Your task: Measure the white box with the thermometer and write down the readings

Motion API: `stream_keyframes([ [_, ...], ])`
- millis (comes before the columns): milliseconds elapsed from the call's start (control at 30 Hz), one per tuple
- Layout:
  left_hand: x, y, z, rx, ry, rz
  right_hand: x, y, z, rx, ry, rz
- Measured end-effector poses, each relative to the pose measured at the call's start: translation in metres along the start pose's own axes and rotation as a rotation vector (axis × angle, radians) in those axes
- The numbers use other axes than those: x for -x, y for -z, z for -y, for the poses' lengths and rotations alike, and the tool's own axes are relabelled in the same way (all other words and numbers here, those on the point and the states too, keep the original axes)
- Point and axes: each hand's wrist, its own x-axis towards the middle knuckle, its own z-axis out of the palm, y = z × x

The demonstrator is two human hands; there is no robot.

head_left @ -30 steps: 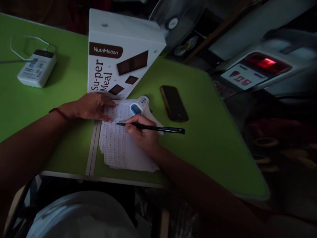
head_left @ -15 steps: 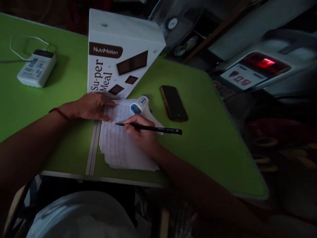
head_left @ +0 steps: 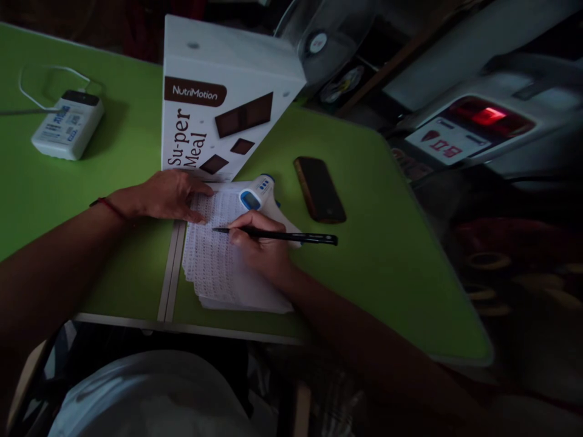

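My right hand [head_left: 262, 243] is closed around a black pen [head_left: 303, 237], its tip at the written rows on a stack of paper sheets [head_left: 218, 267]. Columns of small handwriting cover the left part of the top sheet; its right part is partly under my hand. My left hand [head_left: 170, 197] lies at the upper left edge of the sheets, thumb and index finger spread apart on the paper. A white and blue infrared thermometer [head_left: 257, 191] rests on the sheets' upper right, its handle partly hidden behind my right hand.
A white NutriMotion box [head_left: 200, 67] stands just behind the paper. To the right lies a dark phone [head_left: 319, 189]. A white power adapter [head_left: 68, 124] with cables sits on the left of the green table [head_left: 387, 285]. Beyond the table are a fan [head_left: 319, 42] and a white appliance [head_left: 469, 130] with a red light.
The pen has shifted very slightly down and to the right with my right hand. My left hand stays on the paper as before.
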Motion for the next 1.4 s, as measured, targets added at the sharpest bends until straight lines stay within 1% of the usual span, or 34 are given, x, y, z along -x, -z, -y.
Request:
stream_keyframes([
  [133,0.0,-0.0005,0.0006,0.002,-0.002,-0.005,0.0007,-0.0004,-0.0005,-0.009,0.014,-0.048],
  [233,-0.0001,-0.0005,0.0005,-0.003,-0.006,-0.012,0.0007,0.0003,-0.0009,0.004,-0.012,-0.028],
  [333,0.0002,0.0001,-0.0013,-0.005,0.011,0.009,0.0004,0.0008,-0.001,0.023,-0.025,-0.008],
  [567,0.0,0.0016,-0.006,-0.044,0.058,0.032,0.0005,0.0003,-0.0003,0.0,0.017,-0.035],
  [700,-0.0007,0.0015,-0.005,-0.046,0.036,0.025,0.0006,0.0019,-0.0001,-0.014,-0.039,-0.063],
  [833,-0.0004,0.001,-0.0037,-0.04,0.038,0.018,0.0005,0.0032,0.0008,0.025,-0.083,-0.045],
  [1067,0.0005,-0.0007,-0.0002,-0.016,0.015,0.001,0.0011,0.0004,-0.0015,0.012,-0.027,-0.064],
  [1200,0.0007,-0.0003,-0.001,-0.029,0.048,0.012,0.001,0.0006,-0.0031,0.006,-0.03,-0.067],
  [1300,0.001,-0.0001,-0.0013,-0.026,0.051,0.021,0.001,0.0022,-0.0028,0.015,-0.038,-0.036],
  [1400,0.0009,-0.0003,-0.0003,-0.022,0.014,0.015,0.0015,0.0047,-0.0027,0.064,0.009,-0.01],
])
